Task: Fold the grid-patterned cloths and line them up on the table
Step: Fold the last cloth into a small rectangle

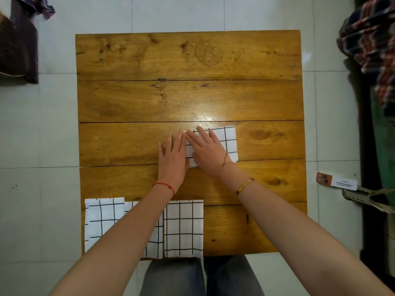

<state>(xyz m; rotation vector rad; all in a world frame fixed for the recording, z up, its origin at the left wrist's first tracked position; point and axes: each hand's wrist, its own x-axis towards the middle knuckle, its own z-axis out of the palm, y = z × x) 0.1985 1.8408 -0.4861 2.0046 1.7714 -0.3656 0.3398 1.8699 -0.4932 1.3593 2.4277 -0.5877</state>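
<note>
A folded white cloth with a black grid (229, 142) lies near the middle of the wooden table (188, 99). My right hand (208, 152) rests flat on its left part with the fingers spread. My left hand (173, 159) lies flat beside it, over the cloth's left edge. Three folded grid cloths sit in a row along the near edge: one at the left (100, 218), one in the middle (156, 242) mostly hidden by my left forearm, one at the right (183, 227).
The table stands on a pale tiled floor. Dark fabric (19, 45) lies at the far left, plaid clothing (369, 43) hangs at the right, and a small box (336, 181) lies on the floor to the right. My knees are under the near edge.
</note>
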